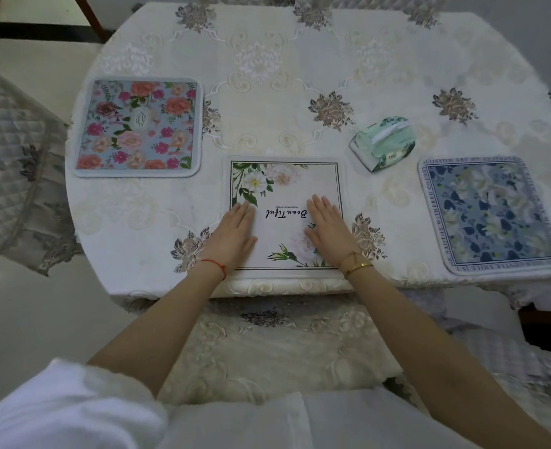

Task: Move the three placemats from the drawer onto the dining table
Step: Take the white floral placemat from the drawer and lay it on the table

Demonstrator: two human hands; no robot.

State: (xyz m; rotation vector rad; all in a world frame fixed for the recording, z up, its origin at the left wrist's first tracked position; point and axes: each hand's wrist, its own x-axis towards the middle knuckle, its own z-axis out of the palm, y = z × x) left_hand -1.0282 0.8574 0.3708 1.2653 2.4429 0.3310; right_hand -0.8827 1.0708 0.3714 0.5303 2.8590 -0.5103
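I press my left hand (233, 233) and right hand (327, 231) flat, fingers spread, on the white placemat (285, 189) at the dining table (300, 76) near edge — thin, limp cloth (likely light), best lifted by its corners.

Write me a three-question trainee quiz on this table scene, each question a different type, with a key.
1. True or false: both hands lie flat on the white placemat with the word "Beautiful".
2. Multiple choice: the tissue pack lies between which two mats?
A. pink floral placemat and the white one
B. the white one and the blue floral placemat
C. it lies on the pink one
3. Fill in: the number of placemats on the dining table is ____.

Key: 1. True, left hand and right hand rest palm down, fingers extended. 2. B. 3. three.
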